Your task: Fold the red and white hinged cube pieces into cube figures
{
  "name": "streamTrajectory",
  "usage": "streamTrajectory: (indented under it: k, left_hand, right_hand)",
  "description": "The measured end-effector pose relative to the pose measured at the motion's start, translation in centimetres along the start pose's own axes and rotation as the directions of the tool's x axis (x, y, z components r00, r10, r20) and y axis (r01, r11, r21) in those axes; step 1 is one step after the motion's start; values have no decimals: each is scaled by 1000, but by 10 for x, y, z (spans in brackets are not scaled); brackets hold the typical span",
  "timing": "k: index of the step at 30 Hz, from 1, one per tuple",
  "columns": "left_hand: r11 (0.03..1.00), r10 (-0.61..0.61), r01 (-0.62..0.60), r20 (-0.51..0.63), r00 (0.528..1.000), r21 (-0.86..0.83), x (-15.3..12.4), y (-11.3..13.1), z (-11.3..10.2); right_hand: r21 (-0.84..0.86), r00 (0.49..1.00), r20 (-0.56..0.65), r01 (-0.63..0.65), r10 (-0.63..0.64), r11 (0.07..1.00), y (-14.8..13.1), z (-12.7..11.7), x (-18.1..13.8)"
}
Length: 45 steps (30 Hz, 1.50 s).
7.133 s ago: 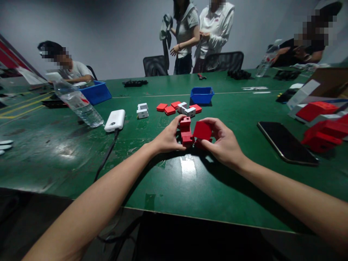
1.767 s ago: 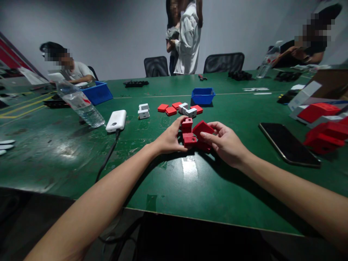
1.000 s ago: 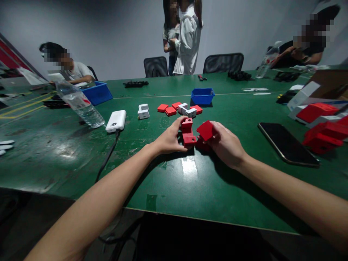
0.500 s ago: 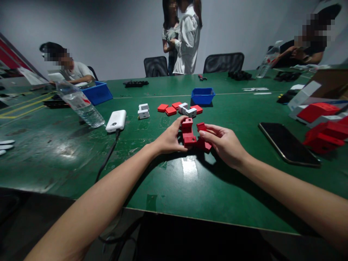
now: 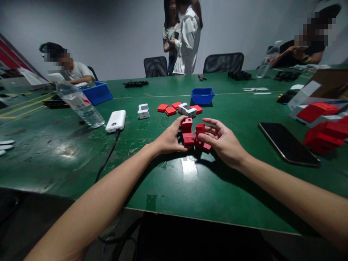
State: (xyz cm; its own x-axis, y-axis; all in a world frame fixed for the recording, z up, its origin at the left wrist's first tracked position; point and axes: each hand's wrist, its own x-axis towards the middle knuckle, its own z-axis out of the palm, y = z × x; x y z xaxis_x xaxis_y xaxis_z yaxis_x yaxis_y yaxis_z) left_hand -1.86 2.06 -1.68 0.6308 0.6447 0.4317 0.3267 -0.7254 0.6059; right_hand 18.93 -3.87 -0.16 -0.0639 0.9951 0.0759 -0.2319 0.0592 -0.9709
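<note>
My left hand (image 5: 170, 136) is closed around a red U-shaped block (image 5: 188, 133), thumb and fingers at its near and far ends. Dark holes show in the block's raised ends. Just to the right, my right hand (image 5: 225, 142) has its thumb against a smaller red block (image 5: 200, 129), with some fingers behind it and the index finger raised off. Under that thumb another red piece (image 5: 207, 148) lies low by the table; whether it is joined to the smaller block I cannot tell. A narrow gap separates the two hands' pieces.
Beyond my hands lie several flat red pieces (image 5: 170, 111) and white U-shaped blocks (image 5: 143, 111). A blue bin (image 5: 202, 96) stands behind them. At left are a white power bank (image 5: 116, 121) with a cable and a water bottle (image 5: 81, 105); at right, a phone (image 5: 288, 144) and red parts (image 5: 324, 137).
The small red block in my right hand has turned, so its ridged face no longer shows. My right index finger has lifted off it. The left hand and its block stay still.
</note>
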Motion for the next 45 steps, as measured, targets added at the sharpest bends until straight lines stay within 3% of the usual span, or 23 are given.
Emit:
streamTrajectory:
  k: [10, 16, 23, 30, 38, 45]
  left_hand:
    - [1000, -2, 2, 5, 1000, 1, 0, 1, -1]
    - [1000, -11, 11, 9, 1000, -1, 0, 0, -1]
    - [1000, -10, 10, 3, 1000, -4, 0, -1, 0]
    - [1000, -11, 11, 13, 1000, -10, 0, -1, 0]
    - [1000, -14, 14, 9, 1000, -5, 0, 1, 0]
    - [1000, -17, 17, 5, 1000, -23, 0, -1, 0]
  right_hand:
    - [-42, 999, -29, 28, -29, 999, 1, -1, 1]
    - [-144, 998, -43, 28, -34, 989, -1, 0, -3]
    - [-309, 987, -65, 119, -146, 944, 0, -1, -3]
    - [-285, 989, -61, 116, -138, 952, 4, -3, -1]
    - [-145, 994, -89, 51, -64, 988, 4, -3, 0]
    - [-221, 989, -82, 104, -125, 970, 0, -1, -2]
